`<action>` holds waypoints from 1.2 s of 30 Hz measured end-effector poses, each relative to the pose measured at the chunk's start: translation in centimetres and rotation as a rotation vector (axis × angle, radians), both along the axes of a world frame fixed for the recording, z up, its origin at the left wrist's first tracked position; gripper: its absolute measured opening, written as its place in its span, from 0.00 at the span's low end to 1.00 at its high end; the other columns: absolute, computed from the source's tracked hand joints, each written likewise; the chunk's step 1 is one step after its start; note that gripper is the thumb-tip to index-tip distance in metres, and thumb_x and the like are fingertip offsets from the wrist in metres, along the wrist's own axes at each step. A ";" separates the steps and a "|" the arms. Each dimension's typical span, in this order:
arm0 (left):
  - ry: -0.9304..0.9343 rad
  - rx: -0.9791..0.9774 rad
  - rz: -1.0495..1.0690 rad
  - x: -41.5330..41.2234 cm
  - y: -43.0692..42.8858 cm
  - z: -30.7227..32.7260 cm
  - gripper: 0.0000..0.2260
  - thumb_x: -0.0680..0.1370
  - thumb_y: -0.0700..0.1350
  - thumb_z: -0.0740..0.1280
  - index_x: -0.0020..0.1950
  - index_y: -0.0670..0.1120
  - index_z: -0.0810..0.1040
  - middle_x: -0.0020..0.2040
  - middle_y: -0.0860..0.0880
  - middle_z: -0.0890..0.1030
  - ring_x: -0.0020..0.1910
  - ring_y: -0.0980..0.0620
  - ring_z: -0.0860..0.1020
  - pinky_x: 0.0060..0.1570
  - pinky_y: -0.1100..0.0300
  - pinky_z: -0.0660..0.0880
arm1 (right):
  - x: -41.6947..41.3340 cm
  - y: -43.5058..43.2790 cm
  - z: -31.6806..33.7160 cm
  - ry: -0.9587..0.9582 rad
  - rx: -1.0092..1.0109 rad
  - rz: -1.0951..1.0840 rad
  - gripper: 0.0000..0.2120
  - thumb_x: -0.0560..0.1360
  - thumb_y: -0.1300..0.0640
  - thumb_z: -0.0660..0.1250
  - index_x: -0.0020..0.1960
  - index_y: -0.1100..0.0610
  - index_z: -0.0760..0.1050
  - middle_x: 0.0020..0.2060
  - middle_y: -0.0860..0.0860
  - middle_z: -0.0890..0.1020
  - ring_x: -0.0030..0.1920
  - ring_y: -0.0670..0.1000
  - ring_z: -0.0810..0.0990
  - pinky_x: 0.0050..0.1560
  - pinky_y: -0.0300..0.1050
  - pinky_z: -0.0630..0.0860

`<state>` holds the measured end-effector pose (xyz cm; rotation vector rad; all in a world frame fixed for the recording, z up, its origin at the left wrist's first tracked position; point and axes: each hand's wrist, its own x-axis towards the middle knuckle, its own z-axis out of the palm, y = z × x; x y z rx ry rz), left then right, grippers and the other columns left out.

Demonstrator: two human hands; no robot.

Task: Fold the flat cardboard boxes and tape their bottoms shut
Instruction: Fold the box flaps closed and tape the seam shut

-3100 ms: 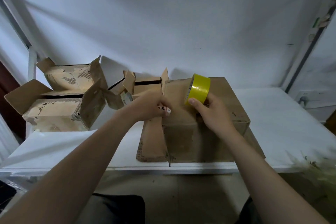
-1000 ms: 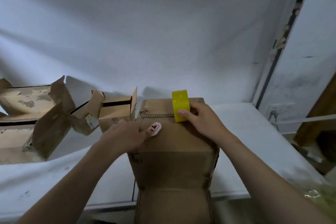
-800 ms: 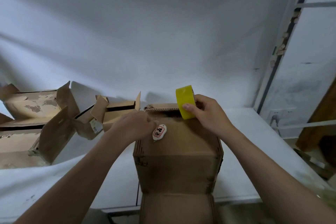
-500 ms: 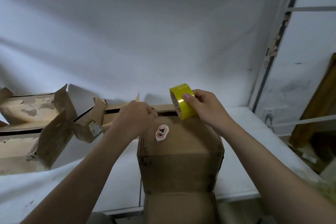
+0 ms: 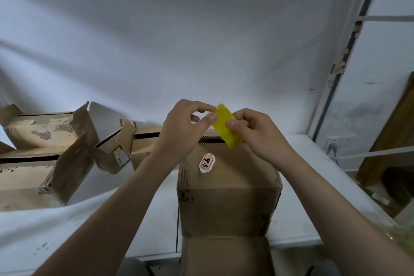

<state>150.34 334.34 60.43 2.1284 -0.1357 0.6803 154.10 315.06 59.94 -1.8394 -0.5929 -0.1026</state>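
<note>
White table (image 5: 298, 215) carries a folded cardboard box (image 5: 228, 199) — above it, left hand (image 5: 186, 127) and right hand (image 5: 257, 134) both pinch the yellow tape roll (image 5: 225, 129).

One wide-angle view, worn on the head. Facing forward and slightly down, across a white table (image 5: 56, 231) toward a pale wall (image 5: 201, 40) close behind. Very near: both forearms (image 5: 125, 204) entering from the bottom corners, left hand (image 5: 186, 123) and right hand (image 5: 255, 132) meeting on a yellow tape roll (image 5: 226, 130) just above centre. Straight lines bowed near the borders.
</note>
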 end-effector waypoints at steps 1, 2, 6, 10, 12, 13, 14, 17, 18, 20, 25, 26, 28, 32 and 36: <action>-0.012 -0.008 -0.002 0.1 -0.1 0.2 0.06 0.78 0.53 0.72 0.53 0.63 0.82 0.54 0.59 0.79 0.50 0.58 0.80 0.51 0.61 0.75 | -0.1 -0.1 0.0 -0.027 -0.016 0.003 0.08 0.81 0.54 0.67 0.48 0.58 0.79 0.30 0.52 0.73 0.34 0.47 0.72 0.38 0.44 0.69; -0.004 -0.030 -0.010 0.2 -0.3 0.4 0.08 0.77 0.52 0.72 0.55 0.61 0.82 0.53 0.59 0.80 0.48 0.59 0.81 0.48 0.62 0.75 | -0.3 -0.2 0.1 -0.056 -0.034 0.005 0.07 0.80 0.54 0.67 0.48 0.57 0.79 0.31 0.53 0.76 0.34 0.48 0.73 0.38 0.45 0.70; 0.071 -0.126 -0.061 0.8 -0.5 1.1 0.08 0.77 0.51 0.73 0.55 0.57 0.84 0.49 0.58 0.84 0.39 0.62 0.81 0.43 0.64 0.75 | -0.6 -0.5 0.3 -0.139 -0.102 -0.021 0.04 0.80 0.53 0.68 0.49 0.53 0.79 0.39 0.50 0.83 0.44 0.52 0.81 0.44 0.53 0.77; 0.044 -0.143 -0.054 1.3 -0.1 1.0 0.03 0.75 0.49 0.75 0.43 0.54 0.84 0.39 0.59 0.85 0.38 0.63 0.81 0.40 0.70 0.73 | -0.5 -0.6 0.5 -0.184 -0.142 -0.029 0.03 0.80 0.52 0.68 0.50 0.51 0.79 0.41 0.45 0.84 0.45 0.47 0.81 0.44 0.49 0.77; 0.068 -0.130 -0.060 1.7 0.2 0.8 0.05 0.76 0.48 0.74 0.40 0.54 0.83 0.37 0.60 0.84 0.36 0.64 0.79 0.37 0.73 0.71 | -0.3 -0.4 0.7 -0.196 -0.177 -0.030 0.04 0.80 0.52 0.68 0.50 0.51 0.80 0.42 0.45 0.84 0.45 0.47 0.81 0.44 0.48 0.77; 0.082 -0.111 -0.065 1.8 0.3 0.7 0.05 0.77 0.49 0.74 0.41 0.54 0.83 0.37 0.60 0.84 0.36 0.64 0.79 0.36 0.73 0.70 | -0.2 -0.2 0.7 -0.204 -0.198 -0.031 0.05 0.80 0.51 0.68 0.50 0.52 0.80 0.42 0.46 0.84 0.45 0.48 0.81 0.45 0.49 0.77; 0.092 -0.095 -0.072 1.9 0.5 0.6 0.05 0.78 0.49 0.73 0.41 0.54 0.83 0.38 0.60 0.84 0.36 0.64 0.78 0.36 0.72 0.70 | 0.0 -0.2 0.8 -0.210 -0.215 -0.031 0.06 0.80 0.51 0.67 0.50 0.52 0.80 0.42 0.46 0.84 0.45 0.48 0.81 0.45 0.50 0.77; 0.113 -0.119 -0.117 2.0 1.3 0.7 0.03 0.79 0.48 0.71 0.48 0.56 0.83 0.41 0.59 0.84 0.39 0.63 0.80 0.34 0.70 0.73 | 0.5 0.1 1.1 -0.227 -0.251 -0.021 0.05 0.81 0.50 0.66 0.51 0.49 0.79 0.43 0.41 0.81 0.46 0.44 0.79 0.41 0.40 0.74; 0.134 -0.139 -0.136 1.9 1.5 0.8 0.04 0.79 0.48 0.70 0.50 0.58 0.83 0.42 0.58 0.85 0.39 0.63 0.80 0.34 0.68 0.74 | 0.7 0.1 1.2 -0.232 -0.260 -0.014 0.04 0.81 0.50 0.65 0.51 0.48 0.79 0.42 0.39 0.80 0.45 0.42 0.78 0.40 0.35 0.72; 0.154 -0.121 -0.148 1.8 1.9 1.0 0.06 0.80 0.48 0.70 0.52 0.59 0.84 0.42 0.61 0.85 0.40 0.64 0.80 0.37 0.67 0.74 | 1.0 0.2 1.3 -0.236 -0.269 -0.004 0.04 0.81 0.50 0.65 0.50 0.47 0.78 0.42 0.39 0.79 0.44 0.40 0.77 0.38 0.30 0.68; 0.107 -0.039 -0.091 1.8 2.1 -0.2 0.05 0.79 0.46 0.71 0.49 0.54 0.87 0.46 0.61 0.86 0.41 0.64 0.80 0.42 0.65 0.72 | 1.8 0.1 1.1 -0.222 -0.236 -0.025 0.06 0.81 0.51 0.65 0.47 0.49 0.79 0.39 0.40 0.80 0.40 0.40 0.76 0.37 0.31 0.67; 0.117 -0.066 -0.083 1.8 2.0 -0.7 0.05 0.78 0.45 0.72 0.47 0.54 0.86 0.45 0.59 0.86 0.39 0.63 0.80 0.41 0.64 0.73 | 1.9 0.1 0.9 -0.220 -0.252 -0.026 0.06 0.81 0.51 0.65 0.48 0.49 0.79 0.39 0.40 0.80 0.42 0.40 0.76 0.37 0.30 0.68; 0.147 -0.076 -0.054 2.1 1.8 -1.4 0.05 0.78 0.44 0.72 0.44 0.53 0.85 0.41 0.56 0.85 0.37 0.63 0.79 0.41 0.62 0.73 | 1.9 0.2 0.4 -0.226 -0.285 -0.017 0.06 0.81 0.51 0.65 0.49 0.51 0.79 0.40 0.40 0.79 0.44 0.39 0.76 0.37 0.29 0.68; 0.178 -0.045 0.007 2.6 1.3 -2.0 0.08 0.80 0.43 0.67 0.43 0.50 0.82 0.36 0.59 0.83 0.37 0.63 0.78 0.38 0.67 0.70 | 2.1 0.2 0.2 -0.199 -0.251 -0.018 0.07 0.81 0.49 0.66 0.48 0.49 0.80 0.40 0.42 0.81 0.41 0.41 0.77 0.39 0.34 0.70; 0.208 -0.113 0.028 3.5 1.2 -2.1 0.10 0.80 0.42 0.61 0.42 0.45 0.80 0.34 0.57 0.81 0.32 0.63 0.76 0.33 0.67 0.71 | 2.9 -0.4 0.1 -0.141 -0.168 0.043 0.25 0.70 0.38 0.75 0.64 0.33 0.69 0.54 0.42 0.78 0.54 0.40 0.77 0.49 0.40 0.75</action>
